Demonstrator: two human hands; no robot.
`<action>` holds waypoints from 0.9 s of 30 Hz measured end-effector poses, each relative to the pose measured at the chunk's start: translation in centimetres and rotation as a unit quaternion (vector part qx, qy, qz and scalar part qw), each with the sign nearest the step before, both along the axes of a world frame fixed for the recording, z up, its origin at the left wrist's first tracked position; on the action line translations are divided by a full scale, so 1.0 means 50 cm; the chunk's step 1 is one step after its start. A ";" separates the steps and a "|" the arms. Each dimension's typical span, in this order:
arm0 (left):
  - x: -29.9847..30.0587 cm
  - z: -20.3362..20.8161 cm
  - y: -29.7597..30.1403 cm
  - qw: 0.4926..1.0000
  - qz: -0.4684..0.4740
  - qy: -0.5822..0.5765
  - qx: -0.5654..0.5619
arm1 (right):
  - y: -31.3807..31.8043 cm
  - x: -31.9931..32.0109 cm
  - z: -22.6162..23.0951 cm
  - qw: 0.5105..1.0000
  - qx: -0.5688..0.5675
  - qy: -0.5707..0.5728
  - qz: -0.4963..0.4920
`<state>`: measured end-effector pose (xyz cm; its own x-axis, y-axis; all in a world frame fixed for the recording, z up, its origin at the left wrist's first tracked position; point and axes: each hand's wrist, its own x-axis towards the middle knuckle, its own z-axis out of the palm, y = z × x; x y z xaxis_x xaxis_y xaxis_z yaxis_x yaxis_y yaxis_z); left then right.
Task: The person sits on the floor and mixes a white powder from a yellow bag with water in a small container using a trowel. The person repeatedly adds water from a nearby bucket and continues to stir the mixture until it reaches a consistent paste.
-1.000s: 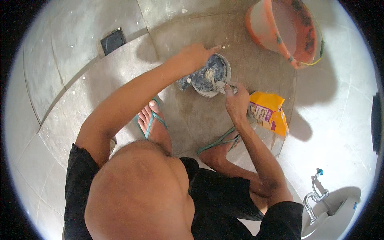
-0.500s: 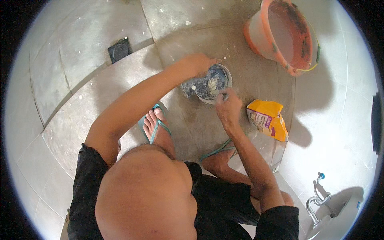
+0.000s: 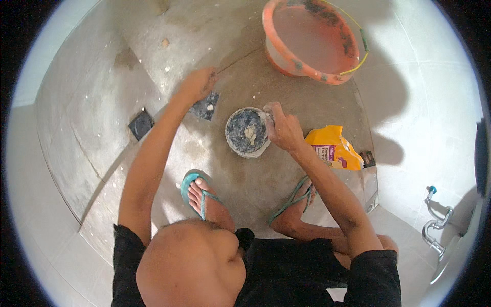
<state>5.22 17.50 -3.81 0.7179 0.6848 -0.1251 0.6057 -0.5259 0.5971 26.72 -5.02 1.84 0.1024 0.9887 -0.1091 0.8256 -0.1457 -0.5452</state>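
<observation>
A small round tub point(image 3: 230, 140) with a pale, crusted rim stands in front of me. Dark residue coats its inside, and a pale lump of paste lies in it. My right hand point(image 3: 283, 127) is closed on the tub's right rim, fingers smeared with pale material. Off to the tub's upper left, my left hand point(image 3: 198, 86) is closed at the edge of a dark, flat, squarish piece point(image 3: 205, 106) spotted with pale bits. Fingers partly hide how that piece is held. A crumpled yellow bag point(image 3: 333, 146) lies right of my right hand.
An orange bucket point(image 3: 276, 43) with cloudy liquid and a yellow-green handle stands at the upper right. A square floor drain point(image 3: 141, 124) is at the left. My sandalled feet flank the tub's near side. A chrome pipe point(image 3: 434, 230) juts from the right wall.
My left hand has left the tub and moved left with the dark flat piece. My right hand stays at the tub's rim. The whole view has turned and shifted.
</observation>
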 end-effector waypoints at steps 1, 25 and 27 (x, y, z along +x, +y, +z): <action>0.007 -0.004 -0.009 0.999 0.013 -0.041 0.011 | 0.004 -0.003 0.010 0.995 -0.079 -0.028 0.050; 0.050 0.039 -0.335 0.980 0.067 0.176 -0.069 | -0.137 0.139 -0.033 0.916 0.157 -0.160 0.332; 0.051 0.032 -0.338 0.979 0.057 0.187 -0.060 | -0.159 0.159 -0.015 0.916 0.146 -0.173 0.332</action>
<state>7.79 0.58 -2.22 0.5274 0.7216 -0.4486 0.8437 -0.3826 0.3765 34.66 -12.98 1.12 -0.5540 0.8270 0.0958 0.8094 0.5620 -0.1705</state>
